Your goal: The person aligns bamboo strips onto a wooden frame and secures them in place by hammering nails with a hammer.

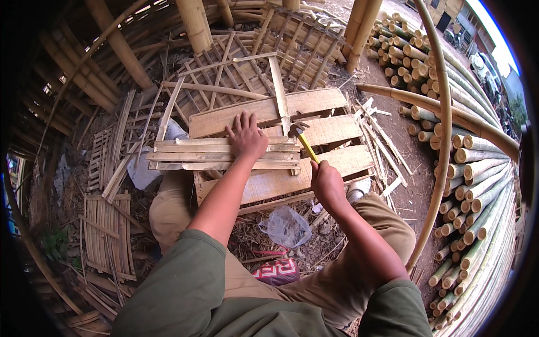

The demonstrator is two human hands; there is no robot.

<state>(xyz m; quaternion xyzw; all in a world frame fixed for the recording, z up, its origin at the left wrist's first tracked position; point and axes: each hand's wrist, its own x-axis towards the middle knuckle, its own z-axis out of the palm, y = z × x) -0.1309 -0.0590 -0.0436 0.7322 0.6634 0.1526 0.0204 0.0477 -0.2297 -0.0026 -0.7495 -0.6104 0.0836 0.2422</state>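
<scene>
My left hand (pixel 247 137) lies flat with its fingers spread, pressing on a row of split bamboo slats (pixel 191 157). In my right hand (pixel 328 182) is a hammer (pixel 307 147) with a yellow handle, gripped near its lower end. The hammer's head is beside the slats' right ends, by a long upright strip (pixel 278 87); whether it touches the wood I cannot tell. That strip belongs to a light frame of thin bamboo pieces reaching away from me. Under everything is a low bench of rough planks (pixel 331 163). Any nails are too small to make out.
Stacked bamboo poles (pixel 477 163) fill the right side, behind a bent pole (pixel 445 123). Finished-looking slat panels (pixel 106 230) lie at left. Loose strips (pixel 384 146) litter the ground beside the bench. A clear plastic bag (pixel 285 226) lies between my legs. Thick bamboo posts (pixel 195 25) stand beyond.
</scene>
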